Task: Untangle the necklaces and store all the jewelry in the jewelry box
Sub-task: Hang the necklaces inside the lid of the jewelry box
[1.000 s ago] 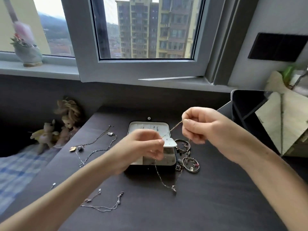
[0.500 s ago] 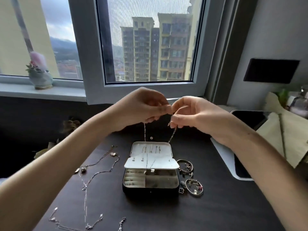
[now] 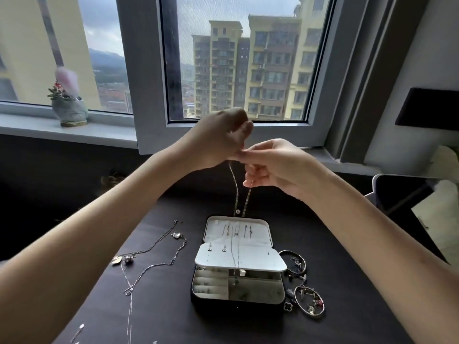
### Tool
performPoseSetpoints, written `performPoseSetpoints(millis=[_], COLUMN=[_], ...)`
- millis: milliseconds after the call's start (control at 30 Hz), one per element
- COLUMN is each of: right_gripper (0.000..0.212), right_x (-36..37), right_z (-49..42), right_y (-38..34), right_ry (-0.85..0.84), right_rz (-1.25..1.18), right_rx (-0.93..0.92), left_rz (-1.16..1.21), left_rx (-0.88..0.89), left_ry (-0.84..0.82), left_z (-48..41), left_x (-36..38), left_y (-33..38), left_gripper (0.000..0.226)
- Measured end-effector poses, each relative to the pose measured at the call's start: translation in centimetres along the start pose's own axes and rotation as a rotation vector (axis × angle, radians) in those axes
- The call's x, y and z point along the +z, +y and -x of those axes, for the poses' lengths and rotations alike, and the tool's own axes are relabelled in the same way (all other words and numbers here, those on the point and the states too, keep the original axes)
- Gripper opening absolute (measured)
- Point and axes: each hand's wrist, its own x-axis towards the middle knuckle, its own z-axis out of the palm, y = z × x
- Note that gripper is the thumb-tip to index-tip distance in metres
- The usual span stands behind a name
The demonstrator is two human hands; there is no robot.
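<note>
Necklace (image 3: 236, 194) higher above dark desk (image 3: 161, 306)

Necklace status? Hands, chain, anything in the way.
Both hands up: left hand and right hand hold the necklace. It hangs in two strands over the open jewelry box. More necklaces left of box, bracelets right; nothing blocking.

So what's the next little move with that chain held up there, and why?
Probably lower the left hand and right hand, easing the chain into the open jewelry box: it hangs free from both, its lower end over the box.
</note>
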Motion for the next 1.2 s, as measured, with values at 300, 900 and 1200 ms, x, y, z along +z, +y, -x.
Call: performPoseSetpoints(millis=[300, 900, 1200], right_gripper=[0.016, 0.012, 0.015], right_x=[-0.5, 2.1, 2.8], right_z=[-4.4, -10.1, -9.7], right_y=[-2.5, 4.1, 3.4], right_ry=[0.045, 0.109, 0.081], right_rz=[-0.297, -0.274, -0.303], right_rx=[-0.058, -0.021, -0.040], left_rz=[-0.037, -0.123, -0.092], left_rx=[-0.235, -0.472, -0.513], left_ry=[-0.068, -0.315, -0.375], left_z=[4.4, 8.4, 8.4], left_x=[6.2, 14.5, 14.9], left_y=[-10.7, -14.8, -14.5], left_gripper=[0.013, 0.021, 0.020])
